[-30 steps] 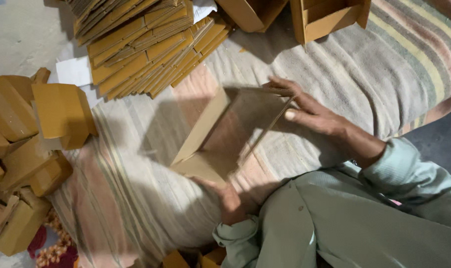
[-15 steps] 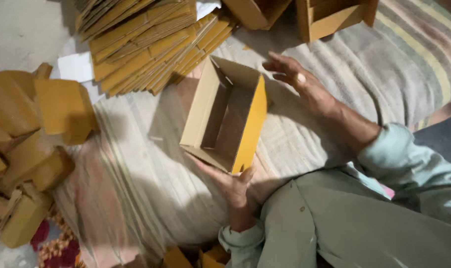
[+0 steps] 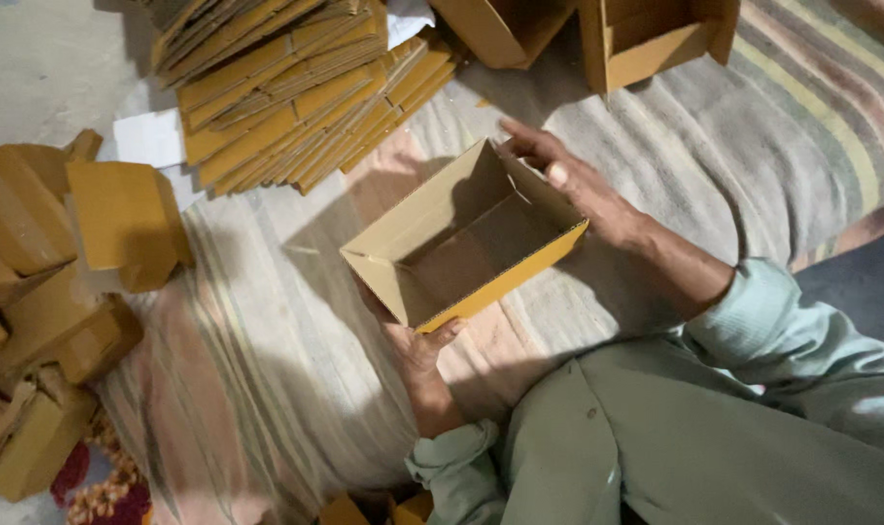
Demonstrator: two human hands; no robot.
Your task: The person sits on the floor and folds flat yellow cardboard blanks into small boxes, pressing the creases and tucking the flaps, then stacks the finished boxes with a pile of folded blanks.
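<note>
An open yellow cardboard box point(image 3: 461, 238) hangs above a striped blanket point(image 3: 267, 350), its open side facing up at me. My left hand point(image 3: 417, 345) grips it from below at the near corner. My right hand point(image 3: 563, 175) holds the far end wall, fingers spread over the rim. The box is tilted, its brown inside showing and its yellow outer wall toward me.
A stack of flat yellow box blanks point(image 3: 286, 87) lies at the top left. Folded boxes point(image 3: 63, 282) pile up at the left edge. Two more open boxes point(image 3: 646, 39) stand at the top. My green sleeves and lap point(image 3: 675, 437) fill the lower right.
The box went from half-folded to fully squared. It has since turned from standing on edge to lying lengthwise with its opening up. My right hand moved onto its far end.
</note>
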